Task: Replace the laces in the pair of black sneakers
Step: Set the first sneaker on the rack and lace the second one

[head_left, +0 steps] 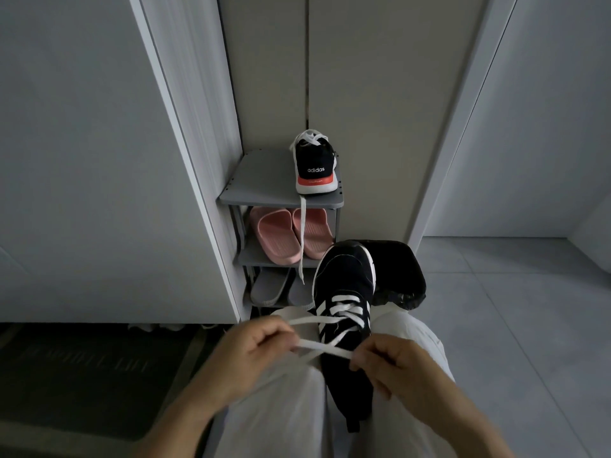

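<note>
A black sneaker (pixel 344 285) with white stripes lies between my knees, toe pointing away. A white lace (pixel 344 310) crosses its eyelets, and its two ends cross in front of the tongue. My left hand (pixel 254 350) pinches one lace end. My right hand (pixel 386 361) pinches the other end. The second black sneaker (pixel 315 166) stands heel toward me on top of the grey shoe rack (pixel 261 183). Its white lace (pixel 301 233) hangs down over the rack's front.
Pink slippers (pixel 281 236) sit on the rack's middle shelf and grey slippers (pixel 269 287) on the one below. A bin lined with a black bag (pixel 400 272) stands behind the sneaker. A dark doormat (pixel 89 375) lies at left, grey floor tiles (pixel 515 325) at right.
</note>
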